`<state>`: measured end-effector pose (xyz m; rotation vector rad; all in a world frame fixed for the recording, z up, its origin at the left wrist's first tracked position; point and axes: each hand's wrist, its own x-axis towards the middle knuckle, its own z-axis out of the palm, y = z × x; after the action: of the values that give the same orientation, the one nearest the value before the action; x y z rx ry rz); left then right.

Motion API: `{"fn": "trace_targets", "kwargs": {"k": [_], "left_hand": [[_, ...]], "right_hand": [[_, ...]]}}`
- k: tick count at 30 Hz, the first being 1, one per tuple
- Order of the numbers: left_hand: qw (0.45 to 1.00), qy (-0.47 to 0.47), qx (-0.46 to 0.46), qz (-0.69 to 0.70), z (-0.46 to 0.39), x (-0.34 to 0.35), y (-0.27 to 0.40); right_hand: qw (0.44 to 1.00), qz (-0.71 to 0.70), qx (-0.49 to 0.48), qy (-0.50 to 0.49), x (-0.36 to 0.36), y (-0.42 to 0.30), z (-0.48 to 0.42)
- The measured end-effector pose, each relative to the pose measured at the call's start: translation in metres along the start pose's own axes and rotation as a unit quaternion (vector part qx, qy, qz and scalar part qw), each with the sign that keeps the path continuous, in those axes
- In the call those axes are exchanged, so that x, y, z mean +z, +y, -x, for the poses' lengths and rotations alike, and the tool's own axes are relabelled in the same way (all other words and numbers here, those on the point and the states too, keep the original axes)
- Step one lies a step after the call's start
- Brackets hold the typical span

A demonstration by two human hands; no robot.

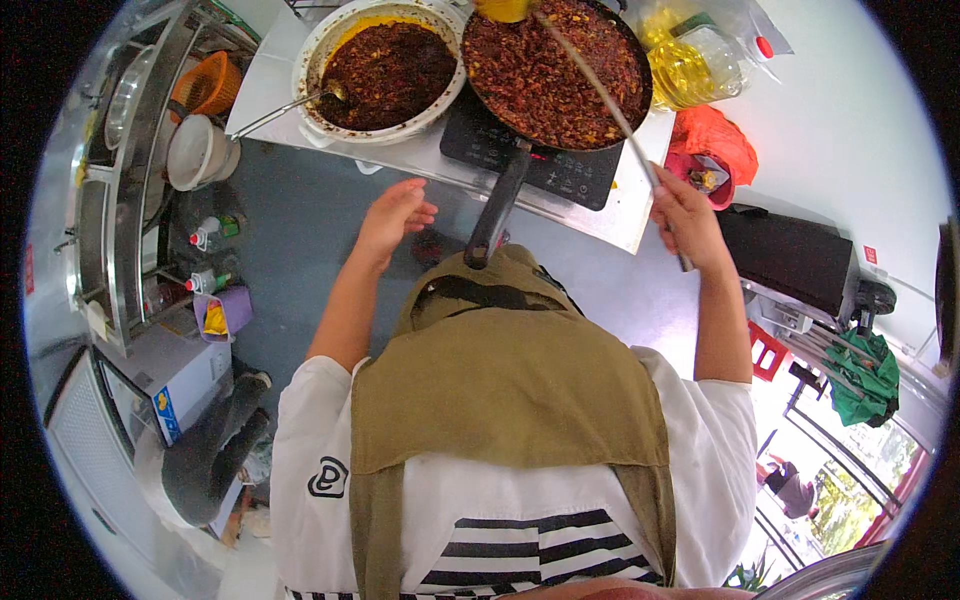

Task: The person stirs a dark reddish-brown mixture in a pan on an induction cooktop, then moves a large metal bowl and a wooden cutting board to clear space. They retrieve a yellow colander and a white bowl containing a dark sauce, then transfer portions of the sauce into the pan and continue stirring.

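Observation:
My right hand (686,217) is closed around the long metal handle of a ladle (596,79). The ladle's far end reaches over a frying pan (521,142) filled with a dark red, chunky chilli-like mixture (562,82). A yellow item (502,9) shows at the ladle's far end, cut by the frame's top edge. My left hand (396,217) is raised in front of the counter, left of the pan's black handle (499,202), fingers apart and holding nothing. Left of the pan stands a white basin (304,75) of darker mixture (394,75), with a metal spoon (277,116) resting in it.
The pan sits on a black induction cooker (585,176) on a white counter (634,217). Oil bottles (694,71) stand at the right. A metal rack (124,202) is on the left, with an orange basket (210,82). Two people are visible at lower left and lower right.

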<state>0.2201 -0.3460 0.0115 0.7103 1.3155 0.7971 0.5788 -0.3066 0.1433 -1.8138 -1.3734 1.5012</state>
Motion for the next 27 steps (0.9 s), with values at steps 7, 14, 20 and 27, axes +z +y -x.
{"fn": "trace_targets", "kwargs": {"k": [7,14,20,27], "left_hand": [[0.995,-0.085,-0.057,-0.01,0.02,0.025,-0.002],[0.992,-0.021,-0.06,-0.113,0.02,0.025,-0.015],[0.977,0.026,-0.065,-0.202,0.025,0.076,0.0],[0.971,0.037,-0.062,-0.227,0.017,0.076,0.002]], "right_hand": [[0.91,0.377,-0.107,0.136,-0.052,0.028,-0.047],[0.922,0.307,-0.232,0.032,-0.052,0.071,-0.125],[0.983,0.063,0.077,-0.152,-0.094,0.022,-0.098],[0.968,-0.052,0.153,-0.194,-0.113,-0.003,-0.072]]}}
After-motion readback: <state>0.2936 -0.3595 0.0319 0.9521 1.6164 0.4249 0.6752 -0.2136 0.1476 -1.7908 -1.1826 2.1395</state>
